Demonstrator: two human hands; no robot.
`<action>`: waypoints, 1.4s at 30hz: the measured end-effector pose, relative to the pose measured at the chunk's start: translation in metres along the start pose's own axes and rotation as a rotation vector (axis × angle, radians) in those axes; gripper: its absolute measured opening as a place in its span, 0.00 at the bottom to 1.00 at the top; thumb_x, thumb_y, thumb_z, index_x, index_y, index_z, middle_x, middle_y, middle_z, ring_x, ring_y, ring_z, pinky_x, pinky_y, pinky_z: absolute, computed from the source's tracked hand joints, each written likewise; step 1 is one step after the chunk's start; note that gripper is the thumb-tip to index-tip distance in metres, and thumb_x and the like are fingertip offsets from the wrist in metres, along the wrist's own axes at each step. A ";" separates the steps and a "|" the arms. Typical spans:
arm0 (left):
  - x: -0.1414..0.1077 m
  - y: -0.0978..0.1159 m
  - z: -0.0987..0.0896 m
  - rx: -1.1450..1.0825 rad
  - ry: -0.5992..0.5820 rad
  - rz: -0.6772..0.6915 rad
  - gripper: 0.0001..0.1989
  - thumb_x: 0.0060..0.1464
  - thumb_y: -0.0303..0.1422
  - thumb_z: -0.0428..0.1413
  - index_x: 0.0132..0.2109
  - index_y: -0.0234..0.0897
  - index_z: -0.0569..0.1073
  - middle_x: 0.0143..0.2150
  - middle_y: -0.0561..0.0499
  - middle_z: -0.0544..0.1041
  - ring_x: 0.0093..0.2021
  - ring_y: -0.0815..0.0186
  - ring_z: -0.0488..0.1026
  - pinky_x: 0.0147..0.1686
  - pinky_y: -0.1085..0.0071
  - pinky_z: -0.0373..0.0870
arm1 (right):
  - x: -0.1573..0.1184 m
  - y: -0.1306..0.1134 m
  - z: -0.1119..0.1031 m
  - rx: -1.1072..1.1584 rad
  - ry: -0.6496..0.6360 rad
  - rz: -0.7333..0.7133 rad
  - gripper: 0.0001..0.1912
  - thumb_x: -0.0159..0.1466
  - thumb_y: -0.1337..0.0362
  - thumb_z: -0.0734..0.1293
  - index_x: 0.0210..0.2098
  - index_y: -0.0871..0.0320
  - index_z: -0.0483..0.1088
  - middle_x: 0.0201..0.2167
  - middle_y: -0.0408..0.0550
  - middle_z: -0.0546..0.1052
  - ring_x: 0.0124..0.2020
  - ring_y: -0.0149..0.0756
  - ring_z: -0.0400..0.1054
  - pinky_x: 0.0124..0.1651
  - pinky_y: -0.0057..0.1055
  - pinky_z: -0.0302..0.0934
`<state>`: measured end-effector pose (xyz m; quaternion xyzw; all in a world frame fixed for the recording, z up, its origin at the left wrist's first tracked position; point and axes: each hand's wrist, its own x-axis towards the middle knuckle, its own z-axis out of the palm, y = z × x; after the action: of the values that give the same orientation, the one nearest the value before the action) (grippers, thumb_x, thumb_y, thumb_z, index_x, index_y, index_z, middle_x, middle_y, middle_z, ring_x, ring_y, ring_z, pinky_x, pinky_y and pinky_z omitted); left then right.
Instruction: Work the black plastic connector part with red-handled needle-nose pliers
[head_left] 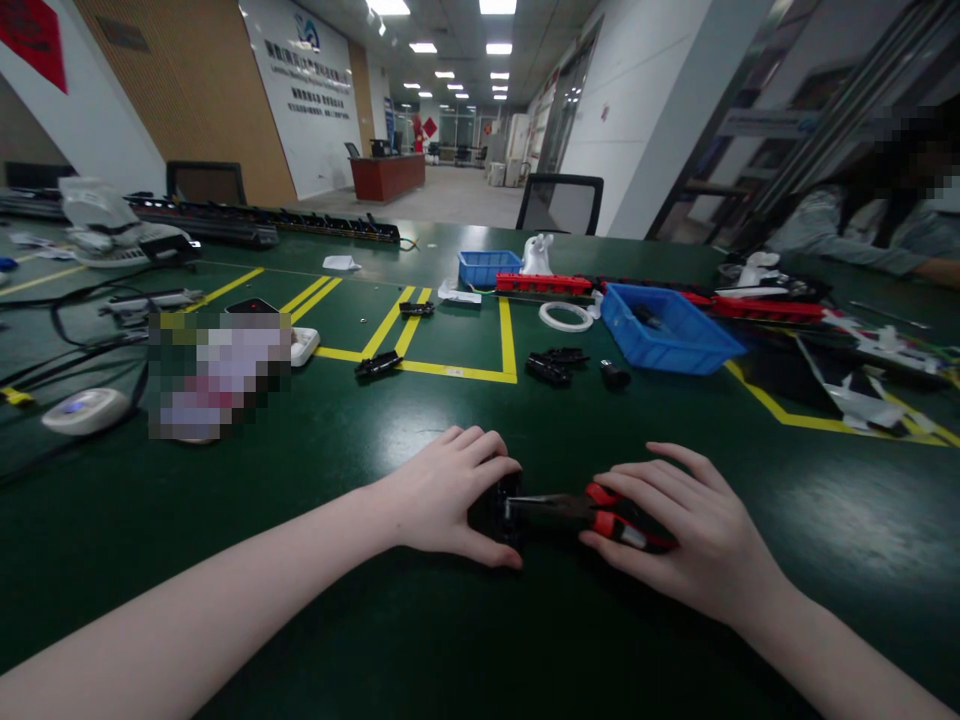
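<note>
Left hand point(450, 497) clasped a black part point(493, 512); right hand point(697, 530), at its three o'clock, held red-handled pliers point(561, 510), tips at the part.

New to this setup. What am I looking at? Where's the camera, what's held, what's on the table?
No robot here, just a person working bare-handed. The single picture comes from a camera worn on their head, looking forward and down. The left hand grips a black part between thumb and fingers; the right hand holds red-and-black pliers, tips at that part. On the green table beyond lie more small black parts, a large blue tray, a white ring and yellow marking lines.
</note>
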<state>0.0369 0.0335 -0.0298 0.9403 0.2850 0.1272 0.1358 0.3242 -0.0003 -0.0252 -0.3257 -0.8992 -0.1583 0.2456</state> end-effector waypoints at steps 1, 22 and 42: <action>0.000 0.000 0.000 -0.001 0.001 0.001 0.39 0.50 0.57 0.60 0.60 0.35 0.68 0.55 0.42 0.70 0.51 0.52 0.68 0.49 0.59 0.67 | 0.000 0.000 0.000 0.001 -0.001 0.006 0.17 0.63 0.53 0.69 0.46 0.56 0.70 0.37 0.49 0.80 0.37 0.39 0.76 0.53 0.47 0.62; 0.000 -0.002 0.003 0.021 0.017 0.014 0.42 0.50 0.60 0.58 0.60 0.33 0.68 0.53 0.42 0.70 0.51 0.52 0.68 0.48 0.60 0.67 | 0.001 -0.001 0.009 0.072 -0.033 0.009 0.17 0.64 0.52 0.68 0.46 0.58 0.69 0.38 0.49 0.80 0.38 0.39 0.75 0.53 0.48 0.65; 0.000 -0.001 0.004 0.025 0.033 0.027 0.40 0.50 0.59 0.59 0.59 0.34 0.69 0.53 0.42 0.70 0.50 0.53 0.69 0.47 0.61 0.67 | 0.002 -0.005 0.005 0.136 -0.061 0.030 0.15 0.64 0.55 0.68 0.44 0.60 0.71 0.37 0.53 0.79 0.34 0.37 0.74 0.33 0.33 0.71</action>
<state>0.0371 0.0337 -0.0341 0.9434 0.2762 0.1411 0.1174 0.3181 -0.0007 -0.0289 -0.3263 -0.9100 -0.0834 0.2417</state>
